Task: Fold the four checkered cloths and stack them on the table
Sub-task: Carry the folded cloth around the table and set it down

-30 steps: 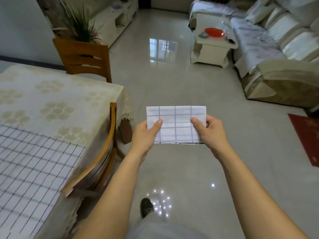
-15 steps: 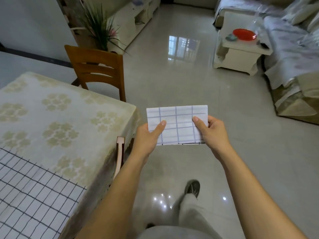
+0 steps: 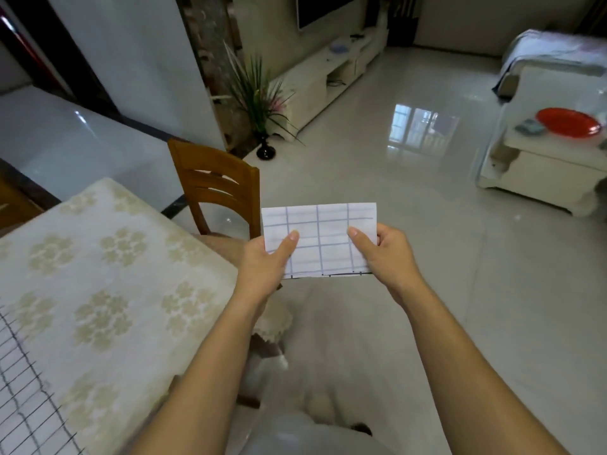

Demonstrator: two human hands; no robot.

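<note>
a: where is the cloth right now?
b: a folded checkered cloth [image 3: 320, 239], a small white rectangle with blue lines, is being held up in the air, just off the right edge of the worktop [image 3: 98, 257]. the left grip [image 3: 262, 264] and right grip [image 3: 387, 254], both bare hands, are clamping its two sides, thumbs lying across the front.
a: what is changing?
b: the cloth is keeping its shape and the hold is staying the same. the view is swinging left, though. the worktop is filling far more of the frame than a second ago, and a wooden chair [image 3: 213, 178] is now showing just behind the cloth. a second checkered cloth [image 3: 19, 389] is lying spread flat on the worktop's near left.
a: meaning?
b: folding looks finished; the person is probably bringing it over to set down.
</note>
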